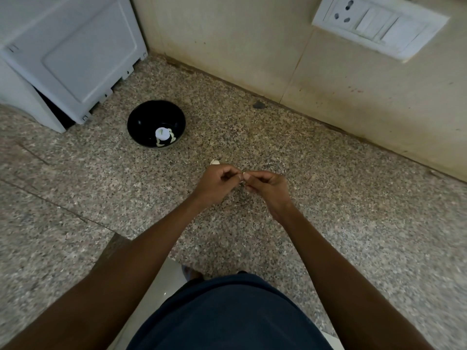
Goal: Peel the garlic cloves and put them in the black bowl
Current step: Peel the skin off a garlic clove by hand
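Over the speckled granite counter (328, 236), my left hand (217, 184) and my right hand (267, 189) meet with curled fingers and pinch a small garlic clove (243, 180) between their fingertips; most of the clove is hidden. Just beyond my left hand a pale garlic piece (215, 162) lies on the counter. The black bowl (141, 122) stands to the far left of the hands and holds a few pale peeled cloves (164, 138) at its bottom.
A white appliance (68, 54) stands at the back left, close to the bowl. A tiled wall (252, 41) with a white switch and socket plate (379, 24) runs along the back. The counter's front edge (177, 258) is near my body.
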